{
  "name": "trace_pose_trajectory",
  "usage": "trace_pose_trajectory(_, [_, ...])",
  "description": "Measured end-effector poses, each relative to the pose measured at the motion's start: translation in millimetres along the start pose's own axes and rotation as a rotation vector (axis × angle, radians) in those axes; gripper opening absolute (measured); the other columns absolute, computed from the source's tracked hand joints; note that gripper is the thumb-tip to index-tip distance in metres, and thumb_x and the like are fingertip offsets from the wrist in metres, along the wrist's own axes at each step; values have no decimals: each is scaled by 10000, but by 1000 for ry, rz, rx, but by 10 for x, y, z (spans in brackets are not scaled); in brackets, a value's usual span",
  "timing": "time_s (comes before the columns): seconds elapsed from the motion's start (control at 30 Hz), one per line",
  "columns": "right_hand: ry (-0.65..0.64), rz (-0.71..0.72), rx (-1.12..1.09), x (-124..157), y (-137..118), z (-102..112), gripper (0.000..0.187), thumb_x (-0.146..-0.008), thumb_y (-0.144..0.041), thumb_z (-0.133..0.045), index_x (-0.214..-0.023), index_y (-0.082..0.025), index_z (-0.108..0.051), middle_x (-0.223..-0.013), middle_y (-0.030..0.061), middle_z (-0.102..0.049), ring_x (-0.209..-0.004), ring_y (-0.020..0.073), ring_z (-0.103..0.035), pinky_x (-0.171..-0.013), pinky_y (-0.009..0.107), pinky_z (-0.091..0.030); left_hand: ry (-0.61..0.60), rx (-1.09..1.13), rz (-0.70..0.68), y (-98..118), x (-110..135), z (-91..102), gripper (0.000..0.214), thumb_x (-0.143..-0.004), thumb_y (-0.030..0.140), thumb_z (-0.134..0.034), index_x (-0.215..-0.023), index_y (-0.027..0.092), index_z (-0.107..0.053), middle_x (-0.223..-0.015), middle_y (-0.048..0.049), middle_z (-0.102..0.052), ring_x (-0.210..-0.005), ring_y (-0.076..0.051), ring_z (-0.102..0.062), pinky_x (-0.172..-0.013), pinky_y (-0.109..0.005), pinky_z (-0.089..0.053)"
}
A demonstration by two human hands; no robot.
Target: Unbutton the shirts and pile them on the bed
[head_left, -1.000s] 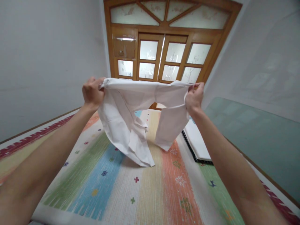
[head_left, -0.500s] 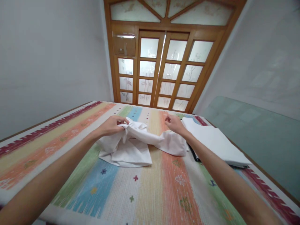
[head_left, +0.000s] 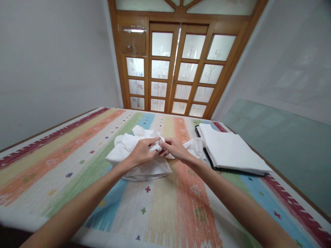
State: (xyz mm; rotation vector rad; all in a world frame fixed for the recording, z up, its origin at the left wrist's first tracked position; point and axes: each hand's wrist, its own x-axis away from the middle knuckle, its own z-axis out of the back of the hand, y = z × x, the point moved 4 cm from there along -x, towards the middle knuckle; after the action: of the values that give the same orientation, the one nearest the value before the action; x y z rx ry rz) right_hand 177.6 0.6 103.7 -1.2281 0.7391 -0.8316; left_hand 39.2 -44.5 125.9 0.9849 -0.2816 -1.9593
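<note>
A crumpled white shirt (head_left: 124, 146) lies bunched on the striped tablecloth, with a sleeve-like length (head_left: 194, 147) trailing to the right behind my right wrist. My left hand (head_left: 144, 150) is closed on a gathered part of it, thumb and fingers pinching the fabric. Right against it, my right hand (head_left: 173, 147) pinches the same bunched fabric, fingertips almost meeting those of the left. The exact fold between the fingertips is partly hidden.
Folded white cloth (head_left: 232, 148) lies at the table's right side, over something dark with a black edge. The striped tablecloth (head_left: 85, 151) covers the table. Behind stand wooden doors (head_left: 172, 69) with glass panes. A pale green panel (head_left: 279, 137) leans along the right wall.
My right hand has moved left from above the sleeve and now pinches the shirt. My left hand has shifted right and slightly down to meet it. The view has tilted slightly.
</note>
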Motion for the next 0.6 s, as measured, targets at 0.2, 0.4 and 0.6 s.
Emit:
trace_pose_trajectory(0.2, [126,72,70,140,157,213,404,-749,-543,-651,-662,-153,-590,-571,1,-593,-454,103,-546,-394,210,-454,34,21,-91,24,49,-174,212,-804,212,-616,-1006,155,-649,-943,-53,-710,-839,-175,-650,-791,-289,-493])
trace_pose_trajectory(0.4, [230,167,-15,230,242,259,445,-725,-585,-663,-640,-155,-589,-570,-7,-575,-458,95,-531,-436,226,-458,18,-30,-160,-81,25,-323,180,-896,217,-551,-972,170,-707,-811,-48,-685,-732,-153,-616,-705,-267,-478])
trace_pose_trajectory(0.6, [158,82,-225,265,347,150,446,-662,-581,-730,-697,-148,-627,-638,14,-627,-538,111,-574,-493,242,-501,31,77,-111,-80,67,-307,187,-887,173,-551,-937,185,-730,-812,-39,-695,-714,-141,-605,-686,-253,-465])
